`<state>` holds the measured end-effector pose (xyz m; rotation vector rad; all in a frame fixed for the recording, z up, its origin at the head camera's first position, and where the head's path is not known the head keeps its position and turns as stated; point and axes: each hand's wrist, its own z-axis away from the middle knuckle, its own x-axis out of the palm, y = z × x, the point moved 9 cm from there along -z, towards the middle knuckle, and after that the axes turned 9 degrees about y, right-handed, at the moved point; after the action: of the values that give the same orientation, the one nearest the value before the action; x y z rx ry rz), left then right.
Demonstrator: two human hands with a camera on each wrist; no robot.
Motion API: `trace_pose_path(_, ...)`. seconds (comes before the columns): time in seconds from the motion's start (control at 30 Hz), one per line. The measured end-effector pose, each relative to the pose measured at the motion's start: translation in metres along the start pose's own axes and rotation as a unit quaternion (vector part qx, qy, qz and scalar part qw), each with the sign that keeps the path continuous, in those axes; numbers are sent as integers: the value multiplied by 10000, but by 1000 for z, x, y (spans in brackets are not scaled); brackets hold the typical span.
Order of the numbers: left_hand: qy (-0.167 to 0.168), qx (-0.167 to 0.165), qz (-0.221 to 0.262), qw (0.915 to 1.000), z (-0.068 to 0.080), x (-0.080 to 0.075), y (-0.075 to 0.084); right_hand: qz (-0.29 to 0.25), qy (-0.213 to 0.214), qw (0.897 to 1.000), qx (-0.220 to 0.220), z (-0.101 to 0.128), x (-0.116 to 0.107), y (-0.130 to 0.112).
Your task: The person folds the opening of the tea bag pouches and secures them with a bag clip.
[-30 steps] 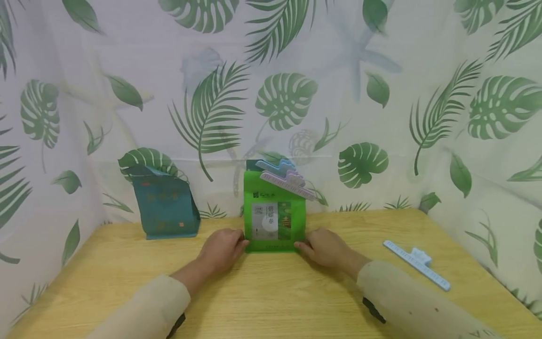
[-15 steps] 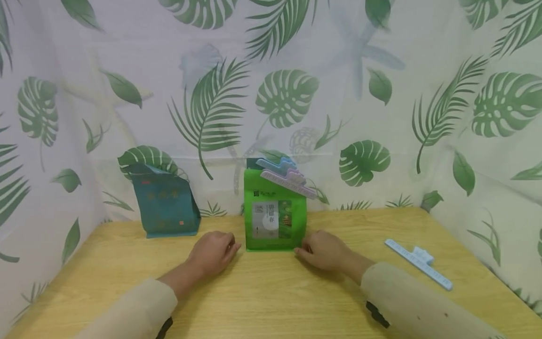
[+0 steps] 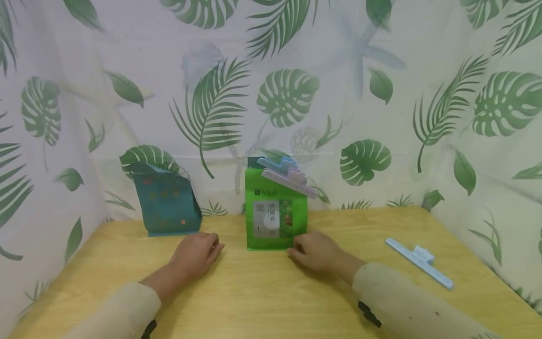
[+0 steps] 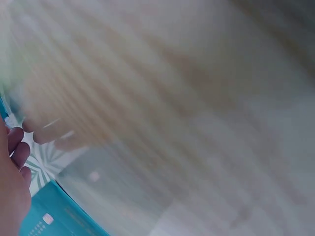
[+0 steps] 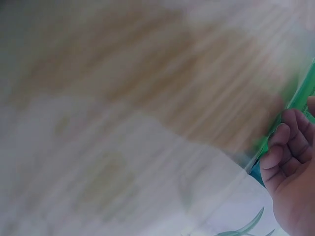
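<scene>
A green tea bag (image 3: 264,221) stands upright at the back middle of the table, with a purple clip (image 3: 288,181) slanting across its top right. Behind it show the top of a teal bag (image 3: 254,163) and a blue clip (image 3: 278,165). My right hand (image 3: 317,251), fingers loosely curled, is at the green bag's lower right corner and covers part of it; in the right wrist view the fingers (image 5: 290,142) lie beside the green bag and grip nothing. My left hand (image 3: 192,254) rests on the table, loosely curled and holding nothing, in front of another teal bag (image 3: 169,202).
A second blue clip (image 3: 419,262) lies on the wooden table (image 3: 254,301) at the right. Leaf-patterned cloth (image 3: 271,42) hangs behind the table and along both sides. The table surface looks blurred in both wrist views.
My left hand has let go of the green bag's lower left side and moved left towards the teal bag. The right hand has shifted slightly left across the green bag's corner.
</scene>
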<state>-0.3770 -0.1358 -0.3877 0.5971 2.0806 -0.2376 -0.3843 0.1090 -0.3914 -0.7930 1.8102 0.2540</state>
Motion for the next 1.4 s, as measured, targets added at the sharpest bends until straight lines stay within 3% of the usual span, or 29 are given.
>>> trace_pose_path(0.33,36,-106,-98,9999,10,-9,-19,55,-29,9991,-409,-9,8,-19)
trace_pose_path(0.8,269,-137,-236,9993,24,-23,-45,-79,-369,9985,-404,-21,23,-39)
trace_pose_path(1.07,134,-330,-434,9984,27,-27,-65,-86,-490,9973,-535,-31,31,-54)
trace_pose_path(1.4,167,-470,-663,9966,36,-33,-91,148,-537,9934,-1007,-41,41,-84)
